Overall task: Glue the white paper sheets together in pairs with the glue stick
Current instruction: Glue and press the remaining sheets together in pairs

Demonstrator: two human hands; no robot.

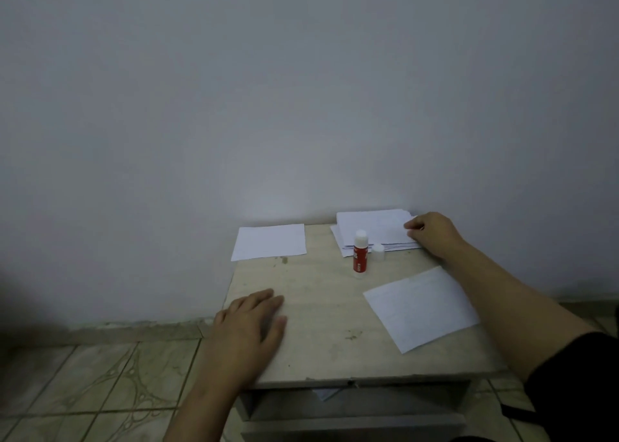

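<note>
Glue stick (360,255) upright, uncapped, red label; cap (379,252) beside.

The table (321,311) top looks like pale, matt, scuffed wood laminate, the sheets (420,311) and stack (371,229) are thin matt white paper, the glue stick (360,254) is smooth, slightly glossy red and white plastic, its cap (379,252) translucent plastic, the floor (100,384) glazed patterned tile, the wall (268,90) matt paint.
</note>
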